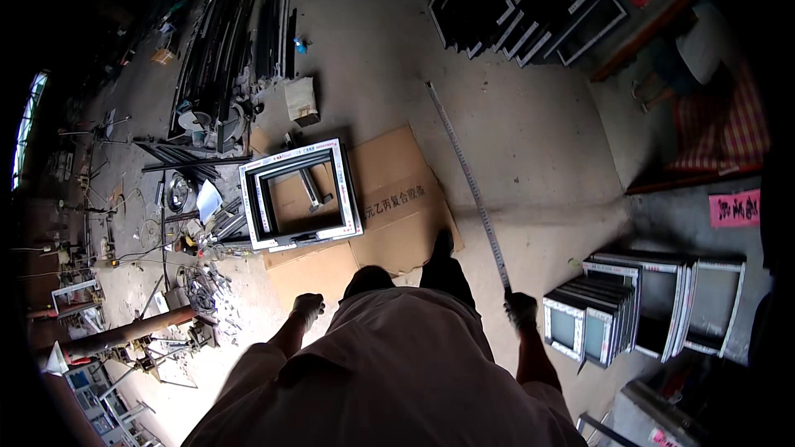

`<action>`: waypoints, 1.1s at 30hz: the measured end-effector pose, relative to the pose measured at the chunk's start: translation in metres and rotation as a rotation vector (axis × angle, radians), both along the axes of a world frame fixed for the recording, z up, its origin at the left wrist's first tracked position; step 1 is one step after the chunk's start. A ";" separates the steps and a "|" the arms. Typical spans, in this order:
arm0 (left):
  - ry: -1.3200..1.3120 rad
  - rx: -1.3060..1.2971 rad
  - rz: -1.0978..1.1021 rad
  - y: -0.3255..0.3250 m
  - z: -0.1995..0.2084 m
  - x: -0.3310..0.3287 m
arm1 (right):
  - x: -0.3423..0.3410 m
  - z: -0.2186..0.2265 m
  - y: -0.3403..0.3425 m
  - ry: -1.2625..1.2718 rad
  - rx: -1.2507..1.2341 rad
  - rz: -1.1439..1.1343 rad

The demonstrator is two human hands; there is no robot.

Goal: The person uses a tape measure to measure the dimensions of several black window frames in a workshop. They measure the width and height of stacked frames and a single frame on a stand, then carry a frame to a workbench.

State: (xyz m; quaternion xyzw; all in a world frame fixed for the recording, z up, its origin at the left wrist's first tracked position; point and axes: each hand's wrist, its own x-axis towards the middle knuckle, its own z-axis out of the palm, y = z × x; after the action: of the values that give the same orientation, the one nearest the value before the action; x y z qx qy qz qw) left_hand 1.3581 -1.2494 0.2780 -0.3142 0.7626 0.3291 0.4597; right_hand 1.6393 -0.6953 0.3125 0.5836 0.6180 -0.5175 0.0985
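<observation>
My right hand, in a dark glove, is closed around the lower end of a long, narrow grey strip with marks along its length. The strip slants away from the hand toward the upper middle; its exact kind I cannot make out. My left hand, in a grey glove, hangs low by my left side with its fingers curled and nothing visible in them. Ahead of it, a rectangular window frame with white printed film and dark inner edges rests over flattened cardboard. A dark T-shaped piece shows through its opening.
Dark frames lean at the upper right; more frames stand near my right hand. Long dark profiles and a light box lie upper left. Tools and cables clutter the left. Another person is at the far right.
</observation>
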 end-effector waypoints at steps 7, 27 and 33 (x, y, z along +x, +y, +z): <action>0.252 0.252 0.170 0.153 0.046 -0.100 | -0.224 0.106 0.169 0.067 0.106 0.128; 0.054 0.376 0.221 0.279 -0.112 -0.535 | -0.486 -0.061 0.240 -0.114 -0.166 -0.130; 0.367 0.316 0.190 0.384 -0.040 -0.745 | -0.677 -0.082 0.309 -0.117 0.198 0.441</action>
State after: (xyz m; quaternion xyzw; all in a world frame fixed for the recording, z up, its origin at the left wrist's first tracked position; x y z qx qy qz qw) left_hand 0.6126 -0.8650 0.2380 -0.2436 0.7394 0.5373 0.3243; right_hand 0.9620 -0.3866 0.2310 0.4702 0.7715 -0.3857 0.1870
